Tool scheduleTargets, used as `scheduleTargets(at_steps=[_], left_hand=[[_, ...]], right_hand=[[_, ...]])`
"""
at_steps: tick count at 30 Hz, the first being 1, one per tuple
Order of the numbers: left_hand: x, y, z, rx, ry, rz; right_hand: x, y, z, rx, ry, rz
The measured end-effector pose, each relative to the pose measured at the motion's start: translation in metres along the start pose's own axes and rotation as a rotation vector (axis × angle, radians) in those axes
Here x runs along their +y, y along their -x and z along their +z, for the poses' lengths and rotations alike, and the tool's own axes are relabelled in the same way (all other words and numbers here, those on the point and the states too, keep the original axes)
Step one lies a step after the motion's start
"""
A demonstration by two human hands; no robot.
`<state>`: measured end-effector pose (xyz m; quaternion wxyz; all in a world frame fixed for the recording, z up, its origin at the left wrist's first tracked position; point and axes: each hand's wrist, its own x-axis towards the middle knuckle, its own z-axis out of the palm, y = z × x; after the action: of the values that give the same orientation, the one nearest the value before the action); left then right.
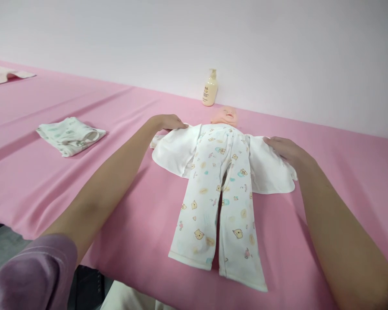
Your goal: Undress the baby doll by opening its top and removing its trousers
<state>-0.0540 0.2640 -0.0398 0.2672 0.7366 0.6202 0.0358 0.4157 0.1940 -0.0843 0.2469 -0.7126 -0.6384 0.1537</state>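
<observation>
Small baby trousers (220, 181), white with printed bears, lie spread flat with the legs toward me. Beneath their upper part, a white baby top (177, 150) shows its plain inner side out to both sides. My left hand (170, 122) is closed on the upper edge of its left side, thumb on the cloth. At the upper edge of the right side, my right hand (286, 150) pinches the cloth; some of its fingers are hidden. A doll's head (225, 115) shows just beyond the waistband.
A cream pump bottle (209, 89) stands by the wall behind the doll. Folded printed cloth (71, 135) lies to the left, and a pale pink cloth (6, 74) farther off. Everything rests on a creased pink table cover (132, 232), whose front edge is near my lap.
</observation>
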Motion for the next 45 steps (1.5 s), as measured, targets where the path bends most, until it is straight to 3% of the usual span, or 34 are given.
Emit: scheduleTargets(at_steps=[3, 5, 7, 9, 11, 13, 17, 21, 26, 33, 38, 45], left_hand=[[-0.007, -0.005, 0.008, 0.097, -0.001, -0.022], [-0.01, -0.001, 0.016, 0.2, 0.013, -0.013], [-0.011, 0.013, 0.025, 0.376, 0.021, 0.028], [-0.01, 0.037, 0.034, 0.551, 0.004, 0.153], [-0.009, 0.067, 0.044, 0.61, -0.025, 0.354], [-0.008, 0.099, 0.055, 0.539, -0.036, 0.511], [0.004, 0.133, 0.074, 0.411, 0.138, 0.535], [0.04, 0.119, 0.084, 0.318, 0.364, 0.514], [0.075, 0.093, 0.085, 0.327, 0.449, 0.367], [0.074, 0.089, 0.08, 0.238, 0.469, 0.286], [0.071, 0.089, 0.072, 0.202, 0.324, 0.384], [0.066, 0.095, 0.065, 0.153, 0.258, 0.408]], right_hand=[[-0.005, 0.0, 0.009, -0.027, -0.044, 0.147], [-0.01, 0.003, 0.013, 0.035, -0.029, 0.142], [-0.014, 0.013, 0.015, 0.151, -0.017, 0.123], [-0.021, 0.033, 0.014, 0.291, 0.006, 0.039], [-0.03, 0.06, 0.012, 0.38, 0.036, -0.111], [-0.043, 0.09, 0.009, 0.362, 0.032, -0.256], [-0.075, 0.129, 0.009, 0.217, -0.154, -0.322], [-0.106, 0.117, 0.021, 0.104, -0.332, -0.301], [-0.122, 0.082, 0.039, 0.013, -0.368, -0.285], [-0.113, 0.075, 0.041, -0.088, -0.442, -0.126], [-0.108, 0.073, 0.035, -0.17, -0.344, -0.253], [-0.105, 0.087, 0.031, -0.238, -0.531, -0.315]])
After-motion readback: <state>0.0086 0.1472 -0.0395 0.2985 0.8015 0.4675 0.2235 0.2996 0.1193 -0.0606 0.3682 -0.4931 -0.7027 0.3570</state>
